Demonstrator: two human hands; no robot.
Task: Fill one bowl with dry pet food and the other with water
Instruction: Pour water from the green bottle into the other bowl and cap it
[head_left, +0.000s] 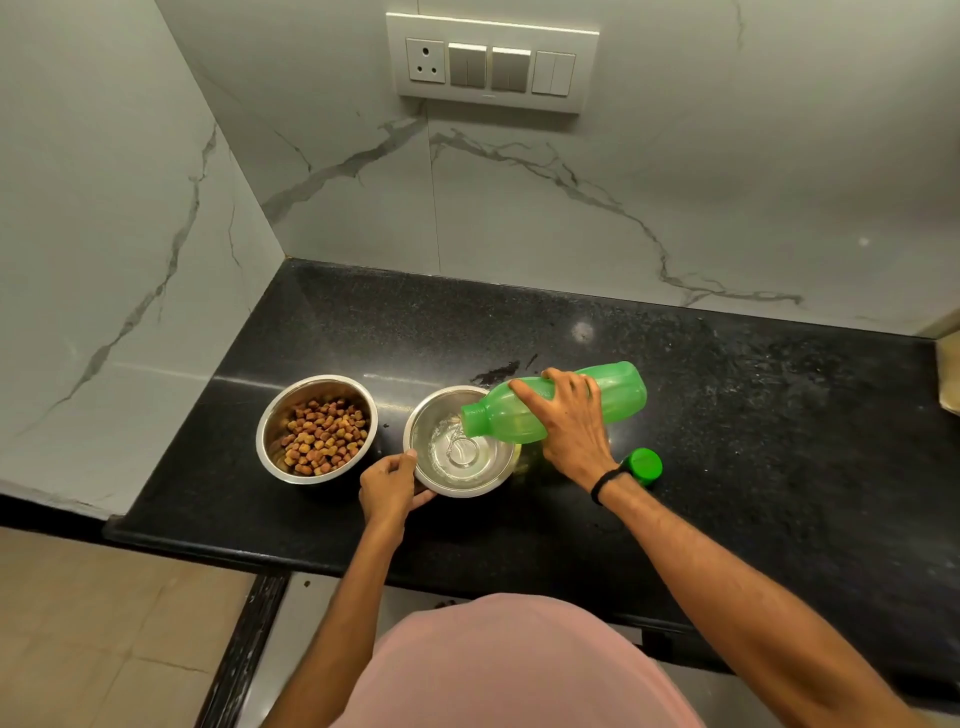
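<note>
Water is going into the right-hand steel bowl (460, 441) from a green plastic bottle (556, 402), so the step in hand is the second fill; the left-hand steel bowl (317, 428) already holds a heap of brown kibble (324, 436) and looks done. The right hand (569, 415) is wrapped over the bottle's middle, fingers curled round it, tipping it nearly level with its open mouth over the bowl's far right rim, and a thin stream drops into a shallow, rippling pool at the bottom. The left hand (389, 483) steadies that bowl, thumb and fingers pinching its near left rim. Both bowls sit side by side, close but apart, toward the left of the black speckled counter (727, 415), and the bottle's green cap (644, 465) lies on the counter just right of the pouring wrist. The water bowl is shiny and still mostly empty, so my judgement is that the pour needs to go on a while, with the tilt eased up gently as the level rises to avoid splashing, then the bottle righted and capped. A small wet patch (498, 371) shows on the counter behind the bowl.
</note>
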